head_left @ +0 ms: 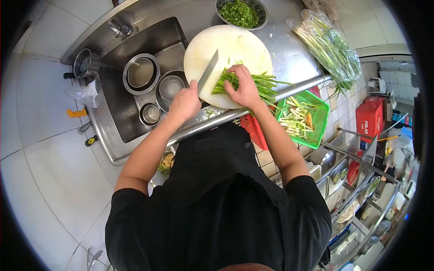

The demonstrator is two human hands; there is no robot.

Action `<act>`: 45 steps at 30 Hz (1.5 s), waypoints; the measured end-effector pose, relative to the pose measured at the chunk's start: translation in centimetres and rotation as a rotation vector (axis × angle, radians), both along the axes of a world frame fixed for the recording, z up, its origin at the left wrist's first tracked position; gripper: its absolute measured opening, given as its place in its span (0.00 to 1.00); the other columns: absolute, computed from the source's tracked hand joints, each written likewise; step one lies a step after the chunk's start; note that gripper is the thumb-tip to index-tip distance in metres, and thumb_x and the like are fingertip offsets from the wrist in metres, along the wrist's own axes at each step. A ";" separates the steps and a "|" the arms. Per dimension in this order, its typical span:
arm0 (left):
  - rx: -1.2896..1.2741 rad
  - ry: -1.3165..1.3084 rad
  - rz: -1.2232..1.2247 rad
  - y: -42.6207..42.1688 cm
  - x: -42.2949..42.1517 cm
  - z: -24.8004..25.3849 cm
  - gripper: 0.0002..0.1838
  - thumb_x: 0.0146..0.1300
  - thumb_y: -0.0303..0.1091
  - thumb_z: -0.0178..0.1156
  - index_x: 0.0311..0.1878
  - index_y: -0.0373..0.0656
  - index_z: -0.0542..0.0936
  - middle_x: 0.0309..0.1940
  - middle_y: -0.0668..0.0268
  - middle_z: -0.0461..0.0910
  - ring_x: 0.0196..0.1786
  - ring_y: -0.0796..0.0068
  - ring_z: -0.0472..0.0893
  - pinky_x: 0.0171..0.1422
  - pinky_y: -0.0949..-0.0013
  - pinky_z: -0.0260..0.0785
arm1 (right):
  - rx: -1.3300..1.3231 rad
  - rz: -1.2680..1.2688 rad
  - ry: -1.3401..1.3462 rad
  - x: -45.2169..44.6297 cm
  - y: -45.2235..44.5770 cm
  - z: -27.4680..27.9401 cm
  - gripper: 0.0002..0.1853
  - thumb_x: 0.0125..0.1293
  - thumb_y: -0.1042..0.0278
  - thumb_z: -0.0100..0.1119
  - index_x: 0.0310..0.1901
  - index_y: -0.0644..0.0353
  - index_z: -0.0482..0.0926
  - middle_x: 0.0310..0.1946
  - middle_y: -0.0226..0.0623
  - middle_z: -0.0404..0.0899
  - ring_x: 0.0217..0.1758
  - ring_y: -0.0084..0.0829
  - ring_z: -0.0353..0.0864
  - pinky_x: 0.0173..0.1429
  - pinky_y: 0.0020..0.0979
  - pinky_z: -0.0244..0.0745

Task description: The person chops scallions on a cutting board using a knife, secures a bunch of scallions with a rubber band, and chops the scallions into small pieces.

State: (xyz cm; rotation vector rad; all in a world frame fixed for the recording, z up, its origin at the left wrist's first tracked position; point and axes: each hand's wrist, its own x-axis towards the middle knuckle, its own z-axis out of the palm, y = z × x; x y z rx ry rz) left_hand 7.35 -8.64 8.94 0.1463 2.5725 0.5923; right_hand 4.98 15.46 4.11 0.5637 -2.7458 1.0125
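Note:
My left hand (pixel 186 100) is closed around the handle of a knife (pixel 209 70), its blade pointing up and away over the round white cutting board (pixel 226 43). Under the curved fingers of my right hand (pixel 245 88) lies a bunch of green onions (pixel 266 82), held down on the board. The cut ends face the knife, and the long leaves stick out past the board's right side. The blade is just left of the bunch. A few small green bits lie on the board beyond my right fingers.
Beyond the board stands a bowl of chopped green onion (pixel 238 13). A plastic bag of green onions (pixel 325 45) lies at the right. Left is a sink (pixel 117 106) holding metal bowls (pixel 141 73). A green basket (pixel 312 106) with white stalks sits below the counter edge.

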 end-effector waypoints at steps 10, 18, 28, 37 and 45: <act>0.002 -0.045 0.113 3.3 1.7 4.4 0.14 0.73 0.30 0.52 0.58 0.38 0.68 0.42 0.34 0.84 0.50 0.29 0.84 0.58 0.34 0.73 | -0.110 0.067 0.189 -0.9 -0.4 -5.2 0.08 0.58 0.73 0.67 0.40 0.58 0.84 0.42 0.39 0.82 0.51 0.43 0.82 0.57 0.42 0.81; -0.146 -0.149 0.063 4.8 3.2 7.2 0.12 0.72 0.29 0.54 0.55 0.37 0.68 0.38 0.37 0.85 0.46 0.31 0.86 0.52 0.34 0.75 | -0.195 0.083 0.219 -1.3 -0.2 -5.6 0.08 0.56 0.73 0.68 0.39 0.58 0.84 0.40 0.38 0.82 0.48 0.42 0.83 0.55 0.41 0.81; -0.174 -0.194 0.057 6.1 2.2 1.9 0.18 0.65 0.24 0.56 0.55 0.34 0.65 0.36 0.33 0.84 0.46 0.29 0.85 0.53 0.35 0.75 | -0.234 0.064 0.200 -1.5 -0.3 -6.2 0.07 0.55 0.73 0.68 0.37 0.57 0.85 0.40 0.40 0.83 0.45 0.44 0.84 0.53 0.41 0.83; -0.081 -0.001 0.021 6.6 -1.7 -0.5 0.13 0.75 0.31 0.54 0.55 0.36 0.67 0.35 0.33 0.84 0.42 0.30 0.85 0.51 0.33 0.74 | -0.258 0.029 0.185 -1.3 -0.2 -6.4 0.09 0.54 0.73 0.70 0.38 0.58 0.85 0.40 0.41 0.83 0.45 0.44 0.84 0.51 0.42 0.83; -0.147 -0.120 0.033 6.1 2.0 3.0 0.14 0.72 0.29 0.54 0.56 0.35 0.66 0.36 0.34 0.84 0.44 0.31 0.85 0.52 0.34 0.74 | -0.252 0.032 0.200 -1.4 -0.1 -6.5 0.07 0.55 0.72 0.70 0.36 0.57 0.85 0.39 0.40 0.83 0.45 0.44 0.84 0.51 0.42 0.83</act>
